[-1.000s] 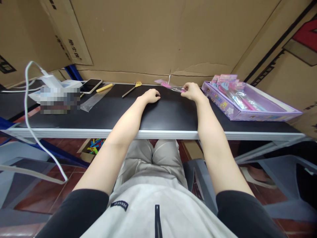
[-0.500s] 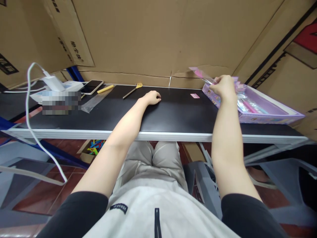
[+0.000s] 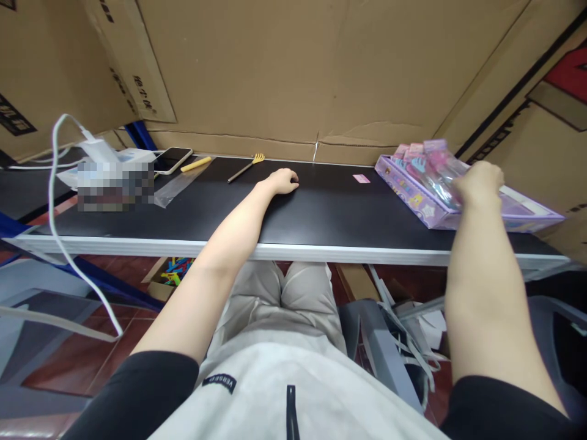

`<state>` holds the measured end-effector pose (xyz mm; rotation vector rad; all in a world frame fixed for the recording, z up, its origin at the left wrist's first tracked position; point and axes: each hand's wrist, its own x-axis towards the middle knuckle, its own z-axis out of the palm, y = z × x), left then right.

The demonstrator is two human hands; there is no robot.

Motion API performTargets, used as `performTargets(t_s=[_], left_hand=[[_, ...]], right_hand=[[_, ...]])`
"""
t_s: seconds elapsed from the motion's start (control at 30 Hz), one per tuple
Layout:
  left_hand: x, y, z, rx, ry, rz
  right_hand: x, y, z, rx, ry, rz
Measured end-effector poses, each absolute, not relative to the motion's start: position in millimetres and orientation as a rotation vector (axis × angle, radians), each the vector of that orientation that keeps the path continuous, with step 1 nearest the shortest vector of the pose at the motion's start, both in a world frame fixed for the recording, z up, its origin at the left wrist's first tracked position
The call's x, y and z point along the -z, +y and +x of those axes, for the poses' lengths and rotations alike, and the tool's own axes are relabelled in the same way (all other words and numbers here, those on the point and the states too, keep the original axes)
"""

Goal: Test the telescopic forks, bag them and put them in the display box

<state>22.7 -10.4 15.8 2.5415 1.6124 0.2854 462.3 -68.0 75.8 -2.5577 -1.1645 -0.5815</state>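
Note:
My left hand (image 3: 283, 181) rests on the black table, fingers loosely curled with a small gap at the thumb, nothing in it. Beyond it lies a small fork-shaped tool (image 3: 246, 168) with yellow tines and a dark handle. Over the purple box (image 3: 415, 198) at the right, my right hand (image 3: 480, 183) is closed on the near end of a clear plastic packet (image 3: 443, 164) with a pink top. The fingertips are partly hidden by the hand. Inside the box, at its far left, lie several similar packets (image 3: 406, 156) with pink tops and blue fork-like shapes.
A small pink card (image 3: 361, 178) lies left of the box. At the left are a yellow stick (image 3: 196, 164), a clear sleeve (image 3: 177, 186), a phone (image 3: 173, 160) and a white charger (image 3: 98, 153) with its cable. Cardboard walls (image 3: 275, 73) stand behind the table.
My right hand has moved right and nearer, from the box's left side to over its middle, bringing the packet down over the box. My left hand has stayed put.

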Motion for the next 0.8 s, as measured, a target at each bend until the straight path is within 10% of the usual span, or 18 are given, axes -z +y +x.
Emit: performTargets(t_s=[0.8], left_hand=[[-16, -11, 24, -0.27, 1.633, 2.521]], right_hand=[[-97, -80, 410, 0.185, -1.104, -2.782]])
